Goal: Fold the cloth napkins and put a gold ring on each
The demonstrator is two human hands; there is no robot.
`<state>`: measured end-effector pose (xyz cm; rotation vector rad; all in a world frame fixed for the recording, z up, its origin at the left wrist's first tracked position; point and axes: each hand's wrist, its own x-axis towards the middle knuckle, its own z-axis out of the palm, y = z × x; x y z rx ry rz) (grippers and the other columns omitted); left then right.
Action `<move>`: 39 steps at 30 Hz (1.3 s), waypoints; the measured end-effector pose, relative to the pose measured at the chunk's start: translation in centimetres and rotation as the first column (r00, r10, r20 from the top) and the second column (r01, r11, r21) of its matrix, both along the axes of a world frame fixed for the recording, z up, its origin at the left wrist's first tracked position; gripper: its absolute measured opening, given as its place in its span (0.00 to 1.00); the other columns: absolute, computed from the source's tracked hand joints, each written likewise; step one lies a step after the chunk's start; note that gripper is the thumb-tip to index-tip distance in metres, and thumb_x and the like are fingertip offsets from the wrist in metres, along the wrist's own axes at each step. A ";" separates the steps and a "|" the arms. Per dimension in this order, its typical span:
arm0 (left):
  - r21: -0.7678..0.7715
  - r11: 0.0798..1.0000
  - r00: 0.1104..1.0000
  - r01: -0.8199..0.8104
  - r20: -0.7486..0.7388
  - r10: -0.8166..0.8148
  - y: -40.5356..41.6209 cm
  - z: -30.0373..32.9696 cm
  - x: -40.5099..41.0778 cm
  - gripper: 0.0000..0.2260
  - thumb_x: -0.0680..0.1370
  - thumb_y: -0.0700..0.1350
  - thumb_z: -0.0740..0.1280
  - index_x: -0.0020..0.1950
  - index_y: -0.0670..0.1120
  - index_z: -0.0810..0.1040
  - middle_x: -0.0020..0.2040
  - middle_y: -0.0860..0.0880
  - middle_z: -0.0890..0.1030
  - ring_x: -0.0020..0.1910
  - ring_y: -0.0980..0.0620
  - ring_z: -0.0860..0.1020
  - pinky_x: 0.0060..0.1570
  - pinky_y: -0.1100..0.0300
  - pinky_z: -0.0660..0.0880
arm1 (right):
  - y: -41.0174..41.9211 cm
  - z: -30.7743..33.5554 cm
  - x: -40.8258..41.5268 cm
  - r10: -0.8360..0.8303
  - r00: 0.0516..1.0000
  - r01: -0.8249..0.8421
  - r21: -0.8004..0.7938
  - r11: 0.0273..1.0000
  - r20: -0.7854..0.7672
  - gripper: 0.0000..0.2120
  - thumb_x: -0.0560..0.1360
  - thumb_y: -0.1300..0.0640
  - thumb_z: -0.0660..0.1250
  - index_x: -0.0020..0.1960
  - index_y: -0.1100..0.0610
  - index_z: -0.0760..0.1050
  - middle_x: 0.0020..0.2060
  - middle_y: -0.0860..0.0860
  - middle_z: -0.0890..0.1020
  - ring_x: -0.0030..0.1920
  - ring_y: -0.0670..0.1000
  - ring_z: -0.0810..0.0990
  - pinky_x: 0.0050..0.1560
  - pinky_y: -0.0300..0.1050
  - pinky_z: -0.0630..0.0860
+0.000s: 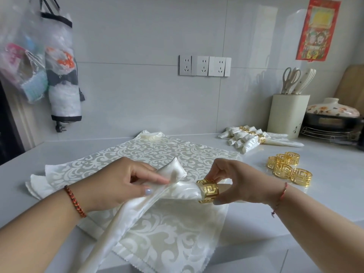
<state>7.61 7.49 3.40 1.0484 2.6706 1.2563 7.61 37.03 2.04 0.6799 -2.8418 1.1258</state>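
Several ringed napkins [254, 137] stacked far right on surface [325, 174]; left hand [120, 182] pinching folded napkin [177, 186], right hand [234, 184] gripping gold ring [208, 191] around it; five spare rings [285, 166], flat napkins [157, 152] remaining.

Both forearms are extended from the near edge of the worktop, angled inward, bare. A braided red-orange bracelet [75, 200] is worn on the left wrist, a thin red string [280, 198] on the right. The left hand [118, 182] is held palm down, thumb and fingers pinched on the folded napkin [177, 189]. The right hand [236, 181] is curled, fingertips [209, 177] above and thumb below gripping the gold ring [208, 191] around the napkin's end.
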 end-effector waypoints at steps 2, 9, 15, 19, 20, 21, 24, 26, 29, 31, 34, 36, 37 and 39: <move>-0.004 1.000 1.000 -0.004 -0.019 0.004 0.2 0.0 0.1 0.24 0.73 0.31 0.71 0.50 0.62 0.83 0.47 0.62 0.83 0.43 0.65 0.78 0.42 0.75 0.68 | -0.8 0.2 0.1 0.016 1.000 -0.016 0.010 1.000 -0.012 0.20 0.61 0.63 0.80 0.48 0.54 0.75 0.48 0.47 0.83 0.50 0.43 0.82 0.56 0.43 0.78; -0.050 0.999 0.998 -0.022 -0.061 0.019 0.8 -0.8 0.1 0.22 0.69 0.42 0.71 0.51 0.70 0.80 0.49 0.63 0.80 0.45 0.52 0.78 0.45 0.56 0.74 | -3.8 -0.6 0.3 -0.028 1.000 0.028 -0.013 1.000 -0.011 0.19 0.59 0.57 0.81 0.43 0.50 0.74 0.44 0.47 0.84 0.46 0.46 0.83 0.52 0.49 0.80; -0.049 0.998 0.996 -0.025 -0.082 0.021 0.6 -1.5 0.3 0.26 0.70 0.41 0.72 0.48 0.77 0.76 0.56 0.72 0.76 0.50 0.42 0.78 0.45 0.59 0.72 | -4.3 -2.1 0.5 -0.087 0.996 0.091 -0.177 0.980 0.032 0.18 0.58 0.59 0.81 0.43 0.54 0.75 0.42 0.50 0.85 0.46 0.53 0.84 0.50 0.55 0.79; -0.055 0.998 0.997 -0.006 -0.078 0.002 0.2 -1.9 0.2 0.27 0.72 0.34 0.73 0.50 0.70 0.80 0.54 0.73 0.77 0.50 0.67 0.77 0.46 0.76 0.67 | -4.1 -2.4 0.8 -0.117 0.993 0.120 -0.257 0.959 0.028 0.19 0.57 0.59 0.80 0.43 0.57 0.76 0.39 0.48 0.85 0.44 0.56 0.83 0.47 0.56 0.78; -0.066 0.998 0.997 -0.007 -0.075 0.002 0.2 -2.1 0.1 0.28 0.72 0.34 0.73 0.49 0.72 0.80 0.55 0.74 0.76 0.53 0.70 0.76 0.49 0.77 0.67 | -4.1 -2.4 0.8 -0.122 0.992 0.124 -0.265 0.956 0.022 0.19 0.57 0.58 0.80 0.43 0.58 0.75 0.39 0.48 0.85 0.44 0.56 0.83 0.47 0.56 0.78; -0.079 0.997 0.997 -0.013 -0.076 0.007 0.3 -2.2 0.1 0.30 0.72 0.35 0.72 0.48 0.75 0.78 0.56 0.76 0.74 0.57 0.72 0.74 0.52 0.78 0.66 | -4.1 -2.4 0.9 -0.121 0.993 0.121 -0.266 0.956 0.017 0.20 0.56 0.58 0.80 0.43 0.58 0.75 0.38 0.47 0.85 0.44 0.56 0.83 0.47 0.57 0.78; -0.172 0.985 0.997 -0.013 -0.077 -0.001 0.4 -2.2 -0.2 0.31 0.73 0.37 0.73 0.44 0.80 0.74 0.54 0.79 0.72 0.61 0.80 0.65 0.58 0.82 0.59 | -3.9 -2.1 1.0 -0.084 0.996 0.083 -0.253 0.964 0.010 0.19 0.58 0.61 0.81 0.43 0.59 0.75 0.40 0.48 0.85 0.44 0.52 0.84 0.51 0.57 0.79; -0.224 0.974 0.998 0.026 -0.057 -0.039 0.5 -1.7 -0.3 0.29 0.73 0.39 0.73 0.45 0.79 0.74 0.56 0.77 0.71 0.62 0.79 0.65 0.60 0.81 0.59 | -3.8 -1.7 1.0 -0.058 0.998 0.055 -0.236 0.970 -0.004 0.17 0.60 0.64 0.80 0.43 0.59 0.75 0.41 0.49 0.86 0.45 0.49 0.85 0.52 0.56 0.79; -0.291 0.952 0.995 0.094 -0.005 -0.099 0.5 -0.6 -0.4 0.26 0.74 0.40 0.73 0.48 0.76 0.77 0.57 0.77 0.72 0.63 0.76 0.67 0.61 0.80 0.59 | -3.7 -1.1 1.1 -0.018 0.999 0.010 -0.204 0.979 -0.040 0.17 0.60 0.64 0.80 0.42 0.58 0.75 0.42 0.50 0.86 0.45 0.48 0.85 0.53 0.56 0.79; -0.335 0.932 0.990 0.136 0.019 -0.137 0.7 0.2 -0.4 0.26 0.74 0.39 0.72 0.48 0.75 0.77 0.54 0.79 0.72 0.62 0.77 0.67 0.59 0.83 0.58 | -3.6 -0.7 1.3 0.005 0.998 -0.015 -0.184 0.983 -0.057 0.17 0.60 0.64 0.81 0.42 0.57 0.75 0.43 0.50 0.86 0.45 0.47 0.85 0.52 0.55 0.80; -0.391 0.900 0.982 0.190 0.061 -0.181 0.7 1.2 -0.5 0.25 0.74 0.38 0.72 0.49 0.73 0.78 0.55 0.80 0.72 0.62 0.76 0.68 0.59 0.83 0.58 | -3.6 -0.1 1.5 0.041 0.995 -0.053 -0.132 0.990 -0.086 0.18 0.61 0.64 0.81 0.45 0.58 0.76 0.44 0.50 0.85 0.46 0.45 0.84 0.52 0.53 0.80; -0.413 0.880 0.972 0.233 0.095 -0.213 0.8 1.8 -0.5 0.23 0.75 0.38 0.72 0.53 0.69 0.79 0.60 0.76 0.73 0.63 0.74 0.68 0.62 0.81 0.58 | -3.5 0.2 1.7 0.067 0.992 -0.077 -0.092 0.993 -0.107 0.18 0.61 0.63 0.81 0.46 0.59 0.77 0.44 0.48 0.85 0.46 0.44 0.84 0.52 0.51 0.80; -0.413 0.874 0.966 0.258 0.113 -0.232 0.7 2.0 -0.5 0.23 0.75 0.38 0.72 0.55 0.68 0.79 0.61 0.73 0.73 0.64 0.73 0.68 0.63 0.79 0.58 | -3.5 0.3 1.8 0.075 0.991 -0.085 -0.087 0.993 -0.114 0.18 0.61 0.64 0.81 0.47 0.59 0.77 0.45 0.48 0.85 0.46 0.44 0.84 0.52 0.51 0.80; -0.403 0.868 0.957 0.291 0.137 -0.257 0.7 2.3 -0.5 0.24 0.75 0.38 0.72 0.56 0.69 0.78 0.62 0.72 0.73 0.66 0.72 0.68 0.65 0.78 0.58 | -3.3 0.3 1.8 0.081 0.989 -0.093 -0.100 0.991 -0.122 0.18 0.61 0.64 0.81 0.47 0.60 0.77 0.45 0.49 0.85 0.47 0.45 0.84 0.52 0.51 0.80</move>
